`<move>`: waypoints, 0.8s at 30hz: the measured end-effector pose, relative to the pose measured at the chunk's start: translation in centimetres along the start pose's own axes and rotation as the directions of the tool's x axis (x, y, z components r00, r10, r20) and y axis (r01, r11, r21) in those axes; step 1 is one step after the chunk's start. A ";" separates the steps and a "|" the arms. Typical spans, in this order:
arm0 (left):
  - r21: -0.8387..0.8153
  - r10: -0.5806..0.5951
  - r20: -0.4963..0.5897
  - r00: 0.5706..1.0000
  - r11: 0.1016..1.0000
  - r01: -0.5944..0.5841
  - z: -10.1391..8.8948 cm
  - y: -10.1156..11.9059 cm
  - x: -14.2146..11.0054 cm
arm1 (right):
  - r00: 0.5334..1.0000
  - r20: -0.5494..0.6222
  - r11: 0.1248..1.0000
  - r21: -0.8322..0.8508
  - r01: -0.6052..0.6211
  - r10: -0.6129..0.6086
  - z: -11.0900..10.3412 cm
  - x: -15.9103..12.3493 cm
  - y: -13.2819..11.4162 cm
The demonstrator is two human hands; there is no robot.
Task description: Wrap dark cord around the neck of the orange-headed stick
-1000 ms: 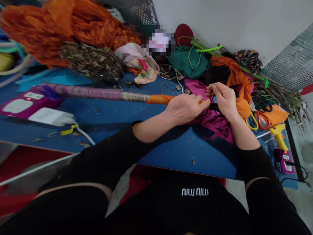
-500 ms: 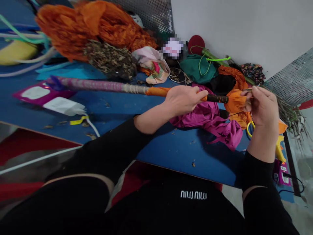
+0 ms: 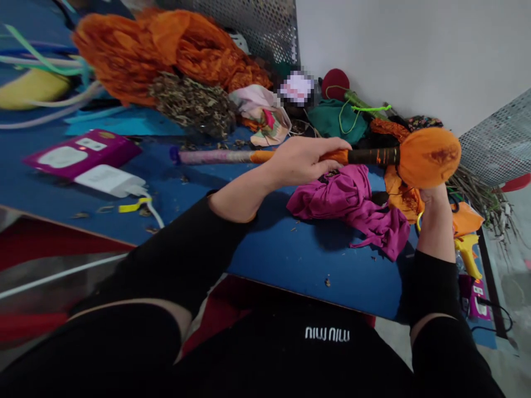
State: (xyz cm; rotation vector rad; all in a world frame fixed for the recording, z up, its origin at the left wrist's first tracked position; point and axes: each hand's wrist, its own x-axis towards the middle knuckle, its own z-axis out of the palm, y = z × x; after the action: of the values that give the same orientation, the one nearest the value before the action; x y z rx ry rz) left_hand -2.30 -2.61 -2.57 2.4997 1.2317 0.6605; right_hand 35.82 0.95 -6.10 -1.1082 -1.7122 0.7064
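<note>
A cloth-wrapped stick (image 3: 226, 157) lies across my view. Its shaft has pale purple, grey, orange and dark brown bands, and at its right end is a round orange cloth head (image 3: 427, 157) with a dark stain. My left hand (image 3: 305, 157) is closed round the orange part of the shaft. Behind and below the round head is my right hand (image 3: 433, 194); its fingers are hidden, so its grip does not show. Crumpled magenta cloth (image 3: 344, 199) lies on the blue table (image 3: 286, 260) under the stick, with orange cloth (image 3: 404, 193) beside it.
Orange cloth (image 3: 166, 55) and dried plant matter (image 3: 193, 102) are heaped at the back left. A purple power strip (image 3: 120, 149) with a white plug (image 3: 110, 179) sits at left. Far right are a yellow glue gun (image 3: 468, 254) and dry twigs (image 3: 485, 193).
The stick has turned and shifted, bringing its round orange head up and right, its stained side now showing. My right hand's fingers, visible before at the orange cloth, have gone behind the head.
</note>
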 end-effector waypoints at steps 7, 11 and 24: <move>-0.029 -0.115 -0.257 0.960 0.993 0.111 -2.0 -1.5 0.2 | 0.953 0.050 0.951 -0.105 -0.291 0.297 -0.5 -1.6 -6.0; 0.075 -0.114 -0.304 0.946 0.987 0.143 -4.0 -0.2 0.5 | 0.949 -0.108 0.935 -0.167 -0.311 0.297 -1.1 -2.3 -6.8; 0.052 -0.299 -0.326 0.897 0.941 0.333 -6.8 3.3 0.6 | 0.863 -0.464 0.964 -0.068 -0.258 0.198 -4.0 3.3 -10.2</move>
State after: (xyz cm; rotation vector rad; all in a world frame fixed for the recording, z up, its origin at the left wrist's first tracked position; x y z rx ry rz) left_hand -3.24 -3.76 4.82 2.2503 1.7849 0.9517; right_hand 35.33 -0.54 5.26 -1.4553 -1.2481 0.4334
